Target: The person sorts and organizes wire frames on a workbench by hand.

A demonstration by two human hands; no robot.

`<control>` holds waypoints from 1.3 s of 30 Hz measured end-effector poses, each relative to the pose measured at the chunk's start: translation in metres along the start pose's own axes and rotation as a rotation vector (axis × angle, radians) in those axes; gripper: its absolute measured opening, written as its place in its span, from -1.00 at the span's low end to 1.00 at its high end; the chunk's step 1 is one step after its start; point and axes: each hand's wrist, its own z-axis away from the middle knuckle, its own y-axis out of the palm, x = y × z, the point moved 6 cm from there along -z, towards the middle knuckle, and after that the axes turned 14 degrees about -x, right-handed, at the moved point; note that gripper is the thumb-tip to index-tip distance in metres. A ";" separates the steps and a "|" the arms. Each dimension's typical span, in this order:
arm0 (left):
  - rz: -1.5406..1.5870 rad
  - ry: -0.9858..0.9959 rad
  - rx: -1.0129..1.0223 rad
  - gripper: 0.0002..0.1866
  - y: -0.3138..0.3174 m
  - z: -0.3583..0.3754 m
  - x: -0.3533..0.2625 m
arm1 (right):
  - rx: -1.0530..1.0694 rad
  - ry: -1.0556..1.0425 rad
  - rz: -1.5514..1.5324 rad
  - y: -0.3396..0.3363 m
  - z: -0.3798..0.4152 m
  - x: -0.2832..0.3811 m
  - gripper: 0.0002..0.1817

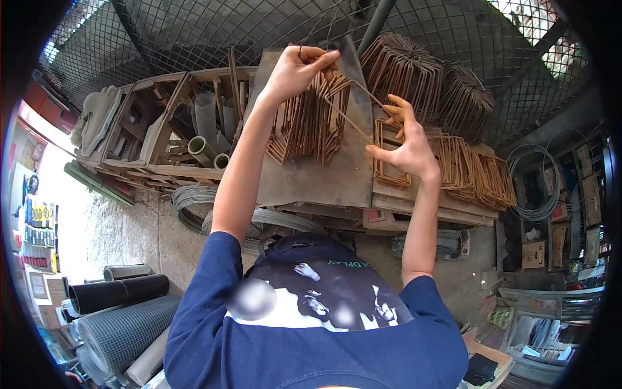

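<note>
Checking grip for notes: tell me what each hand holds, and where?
Left hand pinches a rusty wire stirrup at its top corner; right hand touches its lower side.

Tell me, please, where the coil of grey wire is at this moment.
In the head view, the coil of grey wire lies left of centre, on the ground below the wooden shelf with pipes, beside the left arm and far from both hands.
</note>
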 end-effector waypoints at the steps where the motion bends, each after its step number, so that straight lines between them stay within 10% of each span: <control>1: -0.035 -0.018 -0.008 -0.65 -0.001 0.000 0.000 | -0.005 0.000 -0.020 -0.001 0.001 0.000 0.16; 39: 0.104 0.007 0.024 -0.73 -0.009 0.012 -0.024 | -0.137 0.052 -0.253 0.122 0.025 -0.058 0.19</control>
